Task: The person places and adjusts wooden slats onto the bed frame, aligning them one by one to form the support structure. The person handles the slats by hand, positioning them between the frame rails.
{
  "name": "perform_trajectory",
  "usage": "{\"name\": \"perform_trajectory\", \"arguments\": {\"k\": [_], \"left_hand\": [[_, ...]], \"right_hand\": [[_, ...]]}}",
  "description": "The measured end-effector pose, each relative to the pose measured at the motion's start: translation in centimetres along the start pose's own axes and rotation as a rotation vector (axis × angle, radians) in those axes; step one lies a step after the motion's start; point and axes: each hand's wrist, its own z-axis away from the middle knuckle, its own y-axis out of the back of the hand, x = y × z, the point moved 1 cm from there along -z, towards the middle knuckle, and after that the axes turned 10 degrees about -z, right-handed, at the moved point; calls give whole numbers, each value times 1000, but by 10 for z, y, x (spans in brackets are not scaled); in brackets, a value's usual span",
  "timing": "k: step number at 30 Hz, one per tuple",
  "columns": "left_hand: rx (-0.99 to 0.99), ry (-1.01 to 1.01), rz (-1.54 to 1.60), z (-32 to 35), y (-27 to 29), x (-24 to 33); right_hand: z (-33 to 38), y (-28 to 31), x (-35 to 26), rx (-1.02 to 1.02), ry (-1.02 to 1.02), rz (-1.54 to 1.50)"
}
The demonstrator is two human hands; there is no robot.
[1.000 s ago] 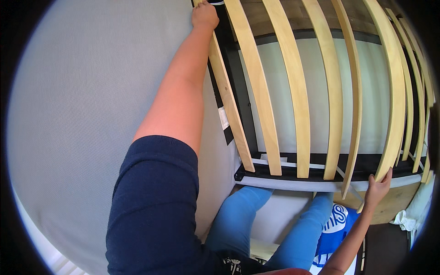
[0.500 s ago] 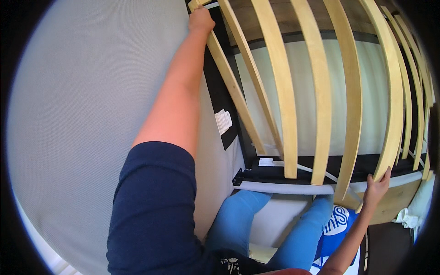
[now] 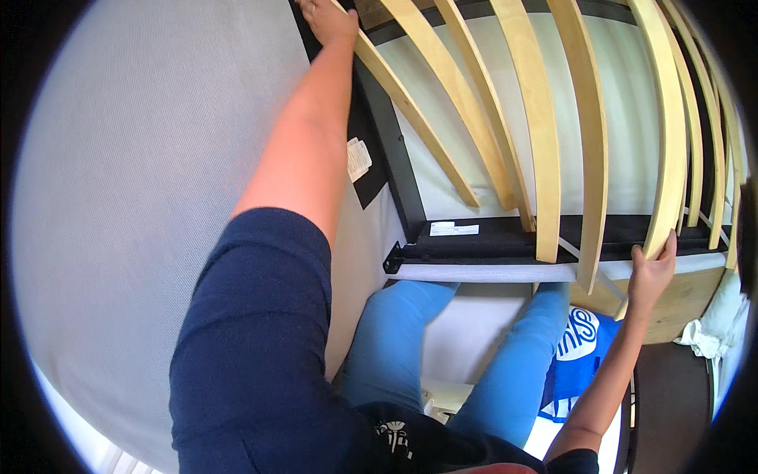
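My left hand (image 3: 330,22) is at the far end of the leftmost wooden bed slat (image 3: 410,110), partly cut off by the upper edge. Its fingers bend around the slat's end, though their tips are hard to see. That slat slants down to the right over the dark bed frame (image 3: 404,170). My right hand (image 3: 654,268) pinches the near end of another curved slat (image 3: 669,134), thumb on one side and fingers on the other. Between my hands several pale slats (image 3: 545,126) fan out, their near ends lying unevenly over the frame's near rail.
A large grey fabric panel (image 3: 150,182) rises along my left. A black bracket (image 3: 393,257) sits at the frame's near corner. White strapping (image 3: 580,253) runs under the slat ends. A blue bag (image 3: 580,367) lies beside my right leg, and a dark brown surface (image 3: 671,411) is at lower right.
The view has shifted, so the frame sits higher. The leftmost slats have swung rightward relative to the frame's corner. My left hand has moved farther up and left; my right hand keeps its slat.
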Motion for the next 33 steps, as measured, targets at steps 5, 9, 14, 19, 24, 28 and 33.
{"name": "perform_trajectory", "arguments": {"k": [5, 9, 14, 19, 24, 28, 33], "left_hand": [[-308, 652, 314, 146, -19, 13], [-707, 1145, 744, 245, -60, 19], [-549, 916, 1173, 240, -45, 56], [-295, 632, 647, 207, -8, 33], [-370, 639, 636, 154, 35, 45], [-271, 487, 482, 142, 59, 62], [-358, 547, 774, 136, 87, 76]], "right_hand": [[2, -8, -17, 28, 41, 2], [-1, -15, -17, -58, 76, -51], [-4, -9, -10, -48, 37, -57], [-9, -11, -5, -86, 45, -82], [-7, -10, -11, -102, 27, -110], [-15, -13, -9, -123, -32, -84], [-18, -10, 14, -57, 85, 15]]}}
